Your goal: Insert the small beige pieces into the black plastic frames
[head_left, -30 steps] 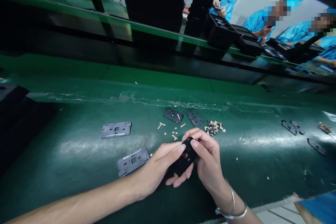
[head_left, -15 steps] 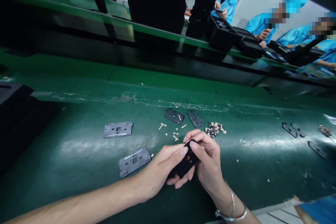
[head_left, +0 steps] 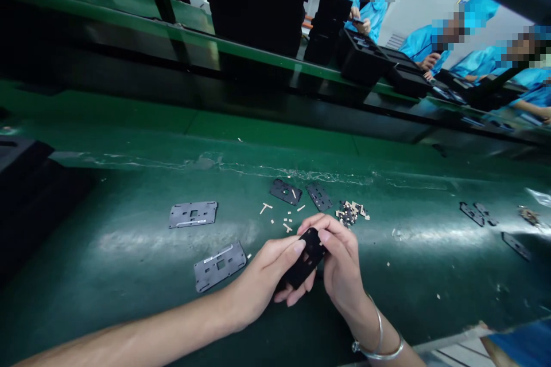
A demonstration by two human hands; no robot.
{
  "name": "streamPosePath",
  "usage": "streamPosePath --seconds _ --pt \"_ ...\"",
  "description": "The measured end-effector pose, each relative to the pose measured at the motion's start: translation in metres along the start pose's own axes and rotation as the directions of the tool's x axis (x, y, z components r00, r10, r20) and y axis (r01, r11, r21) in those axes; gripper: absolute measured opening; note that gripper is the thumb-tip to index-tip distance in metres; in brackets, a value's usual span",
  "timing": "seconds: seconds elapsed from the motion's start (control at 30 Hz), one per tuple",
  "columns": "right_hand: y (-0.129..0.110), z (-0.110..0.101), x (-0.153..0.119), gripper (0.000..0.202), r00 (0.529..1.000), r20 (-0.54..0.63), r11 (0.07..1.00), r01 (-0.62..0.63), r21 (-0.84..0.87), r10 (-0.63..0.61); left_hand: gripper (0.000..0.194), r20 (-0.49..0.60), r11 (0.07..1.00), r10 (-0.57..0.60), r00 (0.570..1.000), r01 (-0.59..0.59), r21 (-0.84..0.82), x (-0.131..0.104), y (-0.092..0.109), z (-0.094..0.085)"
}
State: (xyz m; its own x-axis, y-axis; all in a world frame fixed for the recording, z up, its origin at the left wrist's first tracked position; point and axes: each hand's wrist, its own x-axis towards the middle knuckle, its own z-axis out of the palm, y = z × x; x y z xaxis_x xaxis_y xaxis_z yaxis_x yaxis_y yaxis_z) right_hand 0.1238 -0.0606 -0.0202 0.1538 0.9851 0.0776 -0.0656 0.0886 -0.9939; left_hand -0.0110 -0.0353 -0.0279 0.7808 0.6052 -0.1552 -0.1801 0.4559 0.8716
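Note:
A flat black plate (head_left: 302, 266) with small cut-outs is held tilted between my two hands above the green table. My left hand (head_left: 275, 266) is closed around its left side, thumb on top and fingers underneath. The fingers of my right hand (head_left: 342, 252) grip its upper right edge, the thumb pressing near the corner. Just beyond my hands lies a heap of small black and tan bits (head_left: 350, 213). Two dark plates (head_left: 286, 191) rest behind them, with thin tan strips scattered around. To the left lie a grey plate (head_left: 193, 214) and a second grey plate (head_left: 221, 265), both with cut-outs.
A dark bin (head_left: 26, 183) stands at the left edge. Across the back runs a raised shelf (head_left: 258, 51) carrying black boxes (head_left: 365, 54). Several co-workers in blue sit beyond it. More dark plates (head_left: 472, 214) lie at the right on the green table (head_left: 142, 266).
My right thumb has shifted slightly right along the black plate towards its edge, uncovering more of its top. Both hands still hold it, and the view has moved a little.

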Motion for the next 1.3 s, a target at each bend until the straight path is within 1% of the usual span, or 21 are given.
streamPosePath --seconds 0.13,0.27,0.4,0.5,0.63,0.8,1.07,1.17,1.3 --pt "-0.002 0.0 0.0 0.015 0.999 0.006 0.999 -0.04 -0.016 0.04 0.048 0.0 0.996 -0.007 1.0 0.007 -0.088 0.001 -0.002 0.001" --pt "0.0 0.002 0.0 0.013 0.998 -0.007 0.998 -0.059 -0.033 0.058 0.049 0.0 0.996 -0.012 1.0 0.012 -0.085 0.002 -0.002 0.001" --pt "0.002 0.0 0.002 0.014 0.999 -0.021 0.999 -0.032 -0.043 0.032 0.049 0.005 0.998 -0.019 1.0 0.019 -0.061 0.002 -0.002 0.001" --pt "0.001 -0.005 0.005 0.011 0.999 0.022 0.996 -0.022 -0.085 0.024 0.049 0.015 0.998 -0.017 1.0 0.018 -0.062 0.002 0.0 0.0" --pt "-0.005 -0.015 0.01 0.013 0.994 0.1 0.982 -0.017 -0.188 0.037 0.045 0.033 0.996 -0.026 0.999 0.029 -0.085 0.001 0.005 -0.001" --pt "-0.009 -0.019 0.012 0.012 0.993 0.108 0.971 -0.019 -0.239 0.046 0.042 0.02 0.996 -0.058 0.998 0.059 -0.063 -0.001 0.01 -0.001" --pt "-0.013 -0.021 0.014 0.009 0.99 0.133 0.963 -0.012 -0.27 0.049 0.044 0.016 0.998 -0.059 0.998 0.059 0.003 0.0 0.01 -0.002" --pt "-0.01 -0.019 0.013 0.01 0.992 0.117 0.97 -0.015 -0.242 0.045 0.045 0.014 0.997 -0.059 0.998 0.058 0.044 0.0 0.008 -0.002" --pt "-0.004 -0.013 0.01 0.011 0.999 0.031 0.981 -0.026 -0.194 0.032 0.046 -0.005 0.996 -0.056 0.998 0.057 0.066 0.0 0.005 -0.002"
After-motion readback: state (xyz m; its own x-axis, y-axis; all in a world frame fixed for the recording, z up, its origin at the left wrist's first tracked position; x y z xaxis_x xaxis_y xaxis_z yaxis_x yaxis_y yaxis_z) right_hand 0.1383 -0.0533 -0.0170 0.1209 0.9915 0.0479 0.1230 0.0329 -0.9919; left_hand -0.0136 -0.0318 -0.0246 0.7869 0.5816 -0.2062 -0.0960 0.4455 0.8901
